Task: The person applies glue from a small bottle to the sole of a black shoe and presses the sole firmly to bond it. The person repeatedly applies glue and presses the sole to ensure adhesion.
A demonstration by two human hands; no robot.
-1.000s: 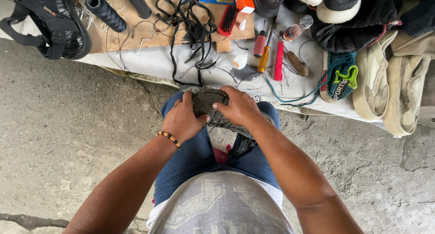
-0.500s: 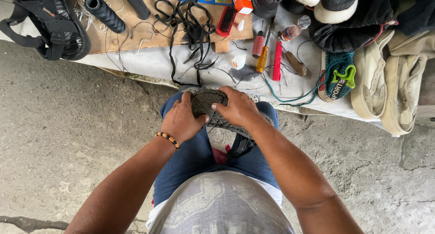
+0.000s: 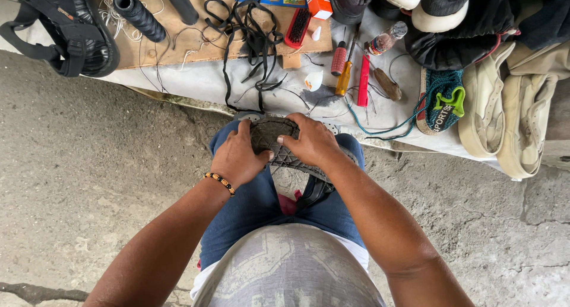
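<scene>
While both hands stay where they were a second ago, the left hand [image 3: 237, 158] and right hand [image 3: 312, 142] clamp the upturned sandal [image 3: 274, 139] on the lap, so pressing its sole continues.

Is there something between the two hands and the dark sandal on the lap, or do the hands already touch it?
Nothing visible stands between them. The left hand and the right hand both rest directly on the upturned sole of the dark sandal, which lies across the knees. The tools and black laces lie apart on the cloth beyond it.
</scene>
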